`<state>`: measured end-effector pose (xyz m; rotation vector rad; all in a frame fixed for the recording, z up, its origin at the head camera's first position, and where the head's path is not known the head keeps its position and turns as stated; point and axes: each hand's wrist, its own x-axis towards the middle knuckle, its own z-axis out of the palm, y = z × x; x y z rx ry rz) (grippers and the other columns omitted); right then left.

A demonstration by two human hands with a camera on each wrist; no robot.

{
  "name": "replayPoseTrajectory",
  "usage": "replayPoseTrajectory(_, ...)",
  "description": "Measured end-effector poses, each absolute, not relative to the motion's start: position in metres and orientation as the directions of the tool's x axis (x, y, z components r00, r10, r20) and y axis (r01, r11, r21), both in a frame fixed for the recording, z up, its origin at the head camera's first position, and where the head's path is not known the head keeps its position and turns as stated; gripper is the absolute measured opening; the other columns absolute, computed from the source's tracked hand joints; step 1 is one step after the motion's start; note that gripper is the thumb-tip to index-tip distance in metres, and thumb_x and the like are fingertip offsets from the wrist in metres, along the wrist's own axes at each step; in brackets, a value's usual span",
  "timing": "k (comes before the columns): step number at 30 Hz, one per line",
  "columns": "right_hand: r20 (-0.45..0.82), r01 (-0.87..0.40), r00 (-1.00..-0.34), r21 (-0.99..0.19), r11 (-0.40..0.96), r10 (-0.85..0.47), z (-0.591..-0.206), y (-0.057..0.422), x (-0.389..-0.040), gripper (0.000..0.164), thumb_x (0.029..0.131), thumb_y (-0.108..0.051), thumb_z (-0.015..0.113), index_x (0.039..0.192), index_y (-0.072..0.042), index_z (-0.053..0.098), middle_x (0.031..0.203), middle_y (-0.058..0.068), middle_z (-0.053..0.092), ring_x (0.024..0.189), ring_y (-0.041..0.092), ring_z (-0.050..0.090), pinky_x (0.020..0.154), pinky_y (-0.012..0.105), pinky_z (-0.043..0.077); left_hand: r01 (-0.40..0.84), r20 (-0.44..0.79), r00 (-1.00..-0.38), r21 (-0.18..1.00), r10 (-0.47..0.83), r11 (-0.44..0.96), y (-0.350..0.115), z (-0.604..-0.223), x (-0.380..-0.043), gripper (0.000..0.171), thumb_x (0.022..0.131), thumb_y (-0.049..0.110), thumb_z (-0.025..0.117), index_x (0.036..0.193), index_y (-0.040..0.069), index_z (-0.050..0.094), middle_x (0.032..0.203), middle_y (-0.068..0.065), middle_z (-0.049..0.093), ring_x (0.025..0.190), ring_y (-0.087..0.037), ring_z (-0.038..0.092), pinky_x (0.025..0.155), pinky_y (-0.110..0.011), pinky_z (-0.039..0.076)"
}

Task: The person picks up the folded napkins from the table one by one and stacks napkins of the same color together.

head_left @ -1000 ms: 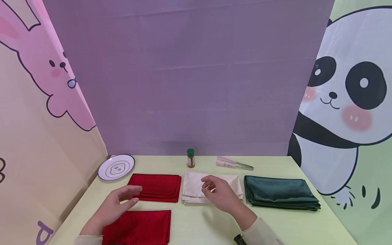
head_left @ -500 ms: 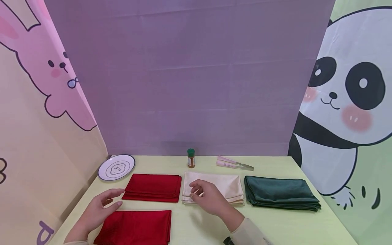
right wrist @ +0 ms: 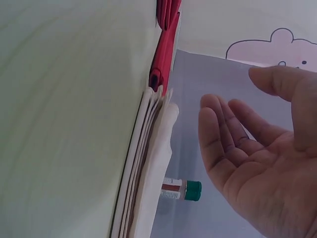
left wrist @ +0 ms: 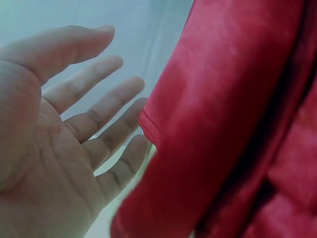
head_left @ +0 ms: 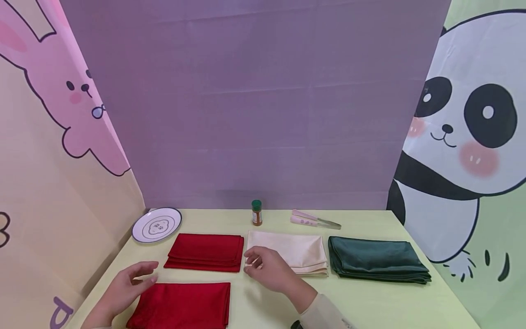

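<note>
L grip (left wrist: 64, 134), a bare hand, at lt of view: palm twd cam, thumb up top, fingers apart & slightly bent. Red cloth (left wrist: 213, 109), w/ folds, fills rt side; fingertips nr its edge, contact unclear. Pale bluish bkgd (left wrist: 148, 29) behind.

A smooth purple sheet (head_left: 263, 105) with faint creases hangs across the far side, down to the far edge of a pale yellow table (head_left: 394, 306). The left wall (head_left: 37, 169) is cream, with a pink cartoon rabbit (head_left: 84, 130) and, lower and nearer, a purple letter (head_left: 63, 305). The right wall (head_left: 481, 297) is pale green with a large panda (head_left: 456, 112). The light is soft.
</note>
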<state>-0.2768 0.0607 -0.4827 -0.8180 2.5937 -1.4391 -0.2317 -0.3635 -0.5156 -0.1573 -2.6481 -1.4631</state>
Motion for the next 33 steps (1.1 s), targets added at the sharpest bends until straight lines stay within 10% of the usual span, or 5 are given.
replayPoseTrajectory(33, 0.021, -0.359, -0.82, -0.798, 0.484, -0.573, -0.486, 0.022, -0.262, 0.04, 0.09, -0.018, 0.084, 0.126, -0.009, 0.07, 0.113, -0.002, 0.068, 0.089, 0.004, 0.067, 0.071, 0.026, 0.056, 0.029, 0.023, -1.0, 0.803, 0.018, 0.595, -0.374, -0.532, -0.234, 0.043, 0.09, 0.016, 0.083, 0.128, 0.002, 0.07, 0.119, -0.011, 0.073, 0.1, -0.02, 0.069, 0.081, -0.027, 0.058)
